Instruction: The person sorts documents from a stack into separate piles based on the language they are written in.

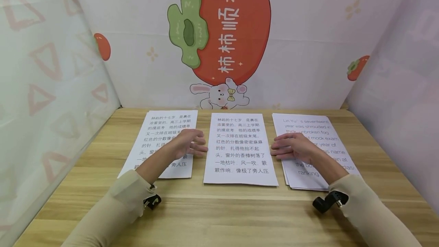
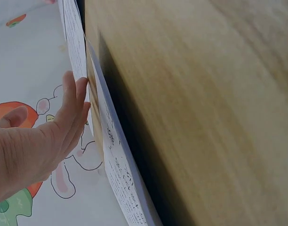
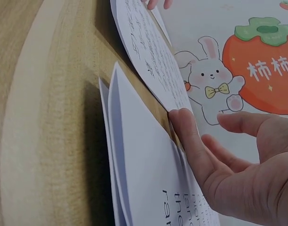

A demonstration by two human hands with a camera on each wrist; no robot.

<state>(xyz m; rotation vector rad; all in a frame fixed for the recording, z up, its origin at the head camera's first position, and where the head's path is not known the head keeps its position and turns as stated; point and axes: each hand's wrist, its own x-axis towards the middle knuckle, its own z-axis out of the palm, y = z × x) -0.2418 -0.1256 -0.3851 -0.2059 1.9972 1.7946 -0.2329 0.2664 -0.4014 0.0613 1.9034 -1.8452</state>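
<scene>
Three lots of printed paper lie in a row on the table. On the left is a sheet with Chinese text (image 1: 164, 129), partly covered by my left hand (image 1: 188, 144), whose fingers extend past its right edge. The middle sheet, also in Chinese (image 1: 240, 148), lies between both hands. My right hand (image 1: 295, 148) is over the left edge of the stack with English text (image 1: 315, 182), fingertips near the middle sheet's right edge. In the right wrist view, the stack's sheets (image 3: 139, 141) stand slightly apart at one corner. Both hands have extended fingers and hold nothing; contact with the paper is unclear.
The wooden table (image 1: 219, 216) runs in front of the papers. Behind them hangs a white backdrop (image 1: 302, 79) with a large persimmon and a rabbit, and patterned white sheeting (image 1: 44, 87) closes the left side. Black wrist cameras (image 1: 329, 201) sit at both cuffs.
</scene>
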